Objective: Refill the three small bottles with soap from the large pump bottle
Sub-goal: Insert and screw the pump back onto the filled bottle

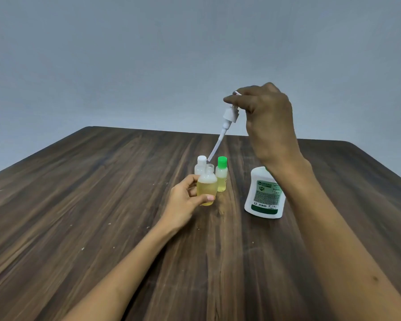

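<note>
The open small bottle (207, 185), mostly full of yellowish soap, stands on the wooden surface (102, 193) with the left hand (185, 200) closing its grip around the body, probably to steady it under the pump head (229, 115), which the right hand (264, 117) pinches at the top so the dip tube slants down toward the open neck, apparently to let soap drip in. Just behind stand a white-capped bottle (200, 165) and a green-capped bottle (222, 174), while the large bottle (264, 193) stands uncapped to the right, near the right forearm; its green-and-white label is too blurred to read.
</note>
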